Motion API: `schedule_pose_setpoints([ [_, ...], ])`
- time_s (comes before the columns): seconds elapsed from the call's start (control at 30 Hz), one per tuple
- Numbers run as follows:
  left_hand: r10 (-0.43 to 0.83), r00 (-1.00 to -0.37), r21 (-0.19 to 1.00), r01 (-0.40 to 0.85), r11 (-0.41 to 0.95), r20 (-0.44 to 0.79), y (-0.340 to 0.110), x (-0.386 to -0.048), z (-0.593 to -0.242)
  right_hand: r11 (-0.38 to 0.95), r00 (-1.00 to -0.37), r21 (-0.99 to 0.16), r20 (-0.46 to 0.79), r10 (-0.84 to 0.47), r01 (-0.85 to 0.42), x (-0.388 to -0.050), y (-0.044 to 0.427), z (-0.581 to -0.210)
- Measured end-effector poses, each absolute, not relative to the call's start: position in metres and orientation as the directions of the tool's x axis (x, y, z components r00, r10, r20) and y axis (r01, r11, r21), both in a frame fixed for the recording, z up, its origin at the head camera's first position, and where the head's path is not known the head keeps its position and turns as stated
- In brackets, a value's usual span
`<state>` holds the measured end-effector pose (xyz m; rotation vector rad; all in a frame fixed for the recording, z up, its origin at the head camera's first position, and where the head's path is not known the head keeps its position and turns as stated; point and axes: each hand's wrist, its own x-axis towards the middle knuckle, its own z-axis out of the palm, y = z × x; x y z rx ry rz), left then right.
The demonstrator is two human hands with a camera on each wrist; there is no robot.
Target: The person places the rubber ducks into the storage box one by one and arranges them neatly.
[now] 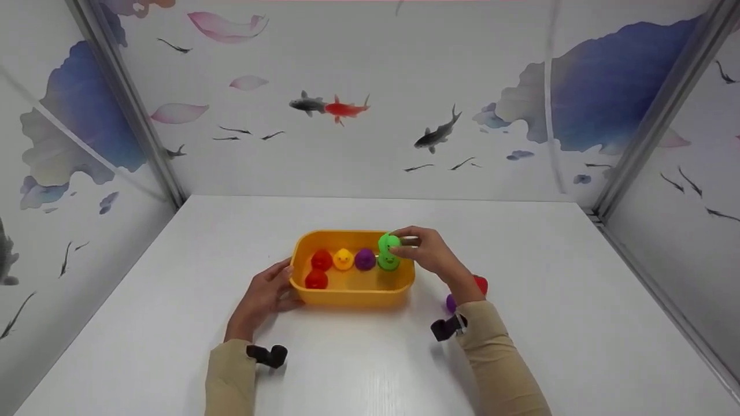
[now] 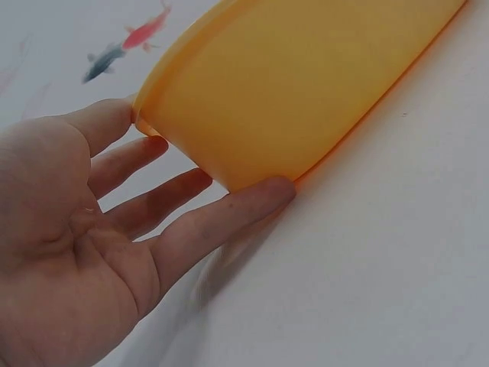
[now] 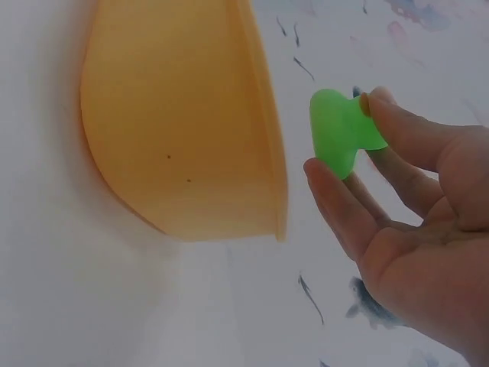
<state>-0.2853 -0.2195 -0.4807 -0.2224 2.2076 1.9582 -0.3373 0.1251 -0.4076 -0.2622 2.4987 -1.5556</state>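
White tabletop (image 1: 347,361) bears a tub (image 1: 352,299) (ducks (image 1: 344,260) inside), left hand (image 1: 267,293) splayed against it, right hand (image 1: 429,252) pinching a green duck (image 3: 331,131).

a booth-like workspace is suggested: the white tabletop (image 1: 347,358) is walled on three sides by panels (image 1: 381,63) printed with fish (image 1: 347,109) and petals (image 1: 179,113), joined by metal posts (image 1: 128,104).

1 yellow tub (image 1: 355,298), 2 green toy ducks (image 1: 389,262), 2 red ducks (image 1: 316,279), 1 yellow duck (image 1: 343,259), 1 purple duck (image 1: 365,259), plus 1 red toy (image 1: 481,283) and 1 purple toy (image 1: 450,304), kinda half hidden. Also 2 hands (image 1: 263,294), 2 wrist cams (image 1: 277,356).
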Motion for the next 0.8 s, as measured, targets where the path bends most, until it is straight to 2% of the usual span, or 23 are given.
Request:
schedule_pose_setpoints([
  [0.33, 0.038, -0.978, 0.975, -0.2, 0.096, -0.204, -0.221, -0.284, -0.479, 0.383, -0.924, -0.919, -0.066, -0.377, -0.09, -0.341, 0.108, -0.404],
  [0.63, 0.032, -0.975, 0.973, -0.218, 0.08, -0.221, -0.221, -0.285, -0.481, 0.388, -0.906, -0.917, -0.087, -0.414, -0.089, -0.342, 0.087, -0.404],
  [0.8, 0.033, -0.975, 0.973, -0.216, 0.083, -0.219, -0.221, -0.285, -0.481, 0.386, -0.909, -0.921, -0.122, -0.399, -0.046, -0.34, 0.076, -0.404],
])
